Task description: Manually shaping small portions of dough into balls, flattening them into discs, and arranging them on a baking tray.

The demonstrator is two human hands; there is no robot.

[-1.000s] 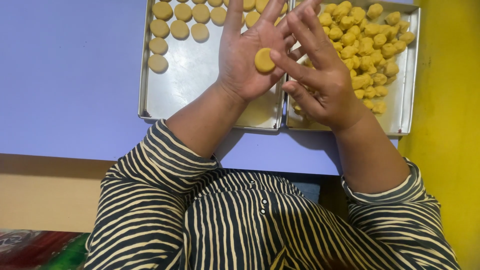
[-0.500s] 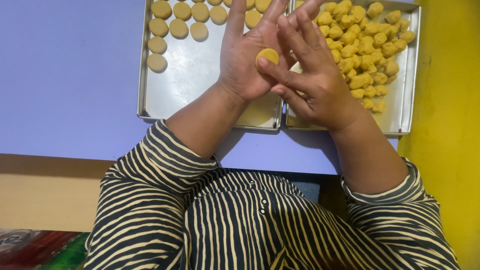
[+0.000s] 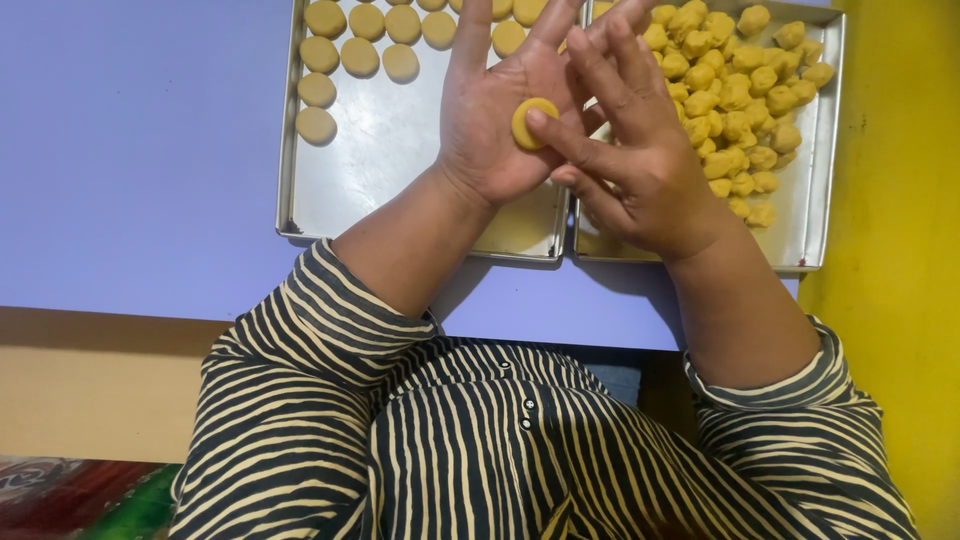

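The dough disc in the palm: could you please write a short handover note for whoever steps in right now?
Left hand: open, palm up, dough disc lying on it.
Right hand: fingers spread, one fingertip pressing the disc's edge.
Left tray: flattened rounds in rows along the far and left sides, the rest bare.
Right tray: heap of rough dough lumps.
Done: those rounds. Left: the disc in hand and the heap.

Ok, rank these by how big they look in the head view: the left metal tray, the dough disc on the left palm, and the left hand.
1. Left metal tray, by far the largest, though its top is cut off.
2. Left hand, held above the trays and nearer the camera, so it looks bigger than it is.
3. Dough disc, smallest, lying on the palm.
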